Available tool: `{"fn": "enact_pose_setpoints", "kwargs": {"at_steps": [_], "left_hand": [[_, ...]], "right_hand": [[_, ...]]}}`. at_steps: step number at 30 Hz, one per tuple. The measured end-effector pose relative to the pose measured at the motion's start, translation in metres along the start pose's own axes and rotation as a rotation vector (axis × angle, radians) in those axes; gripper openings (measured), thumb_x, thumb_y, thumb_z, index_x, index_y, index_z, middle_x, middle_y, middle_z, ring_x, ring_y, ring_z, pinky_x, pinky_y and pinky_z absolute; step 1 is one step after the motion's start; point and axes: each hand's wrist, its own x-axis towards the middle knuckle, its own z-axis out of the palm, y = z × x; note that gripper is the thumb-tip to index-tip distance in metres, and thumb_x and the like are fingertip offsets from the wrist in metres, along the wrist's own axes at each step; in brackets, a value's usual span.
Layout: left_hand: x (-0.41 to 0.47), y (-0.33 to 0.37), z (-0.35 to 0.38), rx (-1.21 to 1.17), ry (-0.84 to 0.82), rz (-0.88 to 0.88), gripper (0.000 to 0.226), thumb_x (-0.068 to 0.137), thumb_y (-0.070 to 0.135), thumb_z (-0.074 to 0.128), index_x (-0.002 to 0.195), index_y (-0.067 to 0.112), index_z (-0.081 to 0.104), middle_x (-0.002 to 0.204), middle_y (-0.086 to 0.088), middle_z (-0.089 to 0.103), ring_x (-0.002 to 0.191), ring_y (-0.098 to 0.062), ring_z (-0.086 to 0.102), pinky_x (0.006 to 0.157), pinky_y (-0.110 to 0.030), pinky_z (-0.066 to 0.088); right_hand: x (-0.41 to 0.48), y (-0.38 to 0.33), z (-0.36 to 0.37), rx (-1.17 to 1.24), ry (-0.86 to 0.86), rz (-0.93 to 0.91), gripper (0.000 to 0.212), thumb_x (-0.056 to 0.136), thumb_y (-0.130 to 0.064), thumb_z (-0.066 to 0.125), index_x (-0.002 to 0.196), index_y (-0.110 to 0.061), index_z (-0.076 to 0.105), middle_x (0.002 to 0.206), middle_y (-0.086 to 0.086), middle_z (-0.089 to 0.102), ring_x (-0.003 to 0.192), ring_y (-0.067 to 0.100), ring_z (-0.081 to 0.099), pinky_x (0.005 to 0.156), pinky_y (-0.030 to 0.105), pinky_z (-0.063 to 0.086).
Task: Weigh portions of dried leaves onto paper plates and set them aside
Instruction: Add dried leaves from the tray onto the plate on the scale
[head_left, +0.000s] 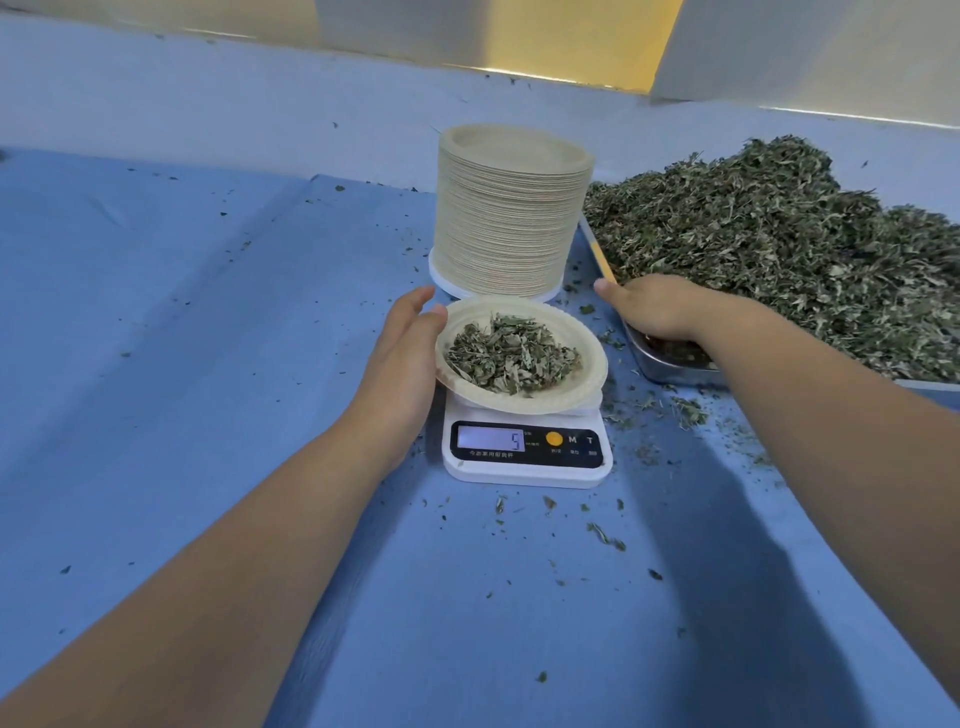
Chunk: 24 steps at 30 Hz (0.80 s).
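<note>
Cloth, blue (182, 364), covers the whole bench, creased and flecked with leaf bits.

Left hand (405, 358): reaches in from lower left. Its thumb lies on top of the left rim of a paper plate (519, 402) and its fingers run along the rim's outer edge, so it holds the plate by that edge.

Directly right of that grip, a small portion of dried leaves (511, 353) sits in the plate's hollow. The plate is tilted, left rim higher.

Below the grip and slightly right, a white digital kitchen scale (524, 467) is under the plate. Its display reads 5.

Beyond the grip, just behind the plate, a tall stack of paper plates (511, 218) stands upright on a white base.

Right hand (660, 312): well right of the plate, palm down in the near corner of a metal tray (670, 371), thumb sticking out to the left. The fingers are buried, so I cannot tell whether they clasp anything.

Behind and right of that hand, a big heap of leaves (779, 234) fills the tray.

Loose crumbs (605, 538) lie on the cloth in front of the scale.
</note>
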Motion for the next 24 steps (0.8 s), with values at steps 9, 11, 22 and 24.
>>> {"fn": "enact_pose_setpoints", "kwargs": {"at_steps": [9,11,22,24], "left_hand": [[0.000,-0.001,0.001,-0.027,0.013,0.006,0.029,0.081,0.053,0.044,0.107,0.063,0.052,0.115,0.035,0.051,0.115,0.009,0.049,0.109,-0.036,0.040],[0.001,-0.001,0.001,-0.017,0.019,0.006,0.036,0.082,0.053,0.044,0.117,0.058,0.051,0.122,0.030,0.052,0.119,0.007,0.048,0.110,-0.037,0.038],[-0.003,0.001,0.002,-0.002,0.050,0.023,0.049,0.084,0.051,0.042,0.132,0.048,0.051,0.131,0.022,0.053,0.117,0.007,0.048,0.101,-0.031,0.040],[-0.004,0.001,0.002,-0.008,0.050,0.028,0.050,0.084,0.050,0.042,0.133,0.048,0.051,0.126,0.025,0.053,0.114,0.011,0.047,0.095,-0.027,0.040]], "right_hand": [[-0.023,-0.007,0.000,-0.048,0.022,0.014,0.085,0.097,-0.073,0.015,0.147,-0.011,0.045,0.142,0.017,0.053,0.126,0.038,0.050,0.101,0.045,0.041],[-0.032,-0.008,0.005,-0.008,-0.008,0.013,0.089,0.096,-0.073,0.014,0.145,-0.006,0.046,0.145,0.019,0.050,0.128,0.037,0.049,0.102,0.045,0.039],[-0.064,0.001,0.021,0.104,0.379,-0.008,0.062,0.103,-0.052,0.036,0.057,-0.012,0.044,0.049,0.006,0.044,0.045,0.025,0.042,0.049,0.027,0.035],[-0.061,-0.003,0.012,0.142,0.490,-0.009,0.059,0.103,-0.047,0.039,0.055,-0.012,0.043,0.046,0.005,0.042,0.043,0.025,0.040,0.047,0.026,0.033]]}}
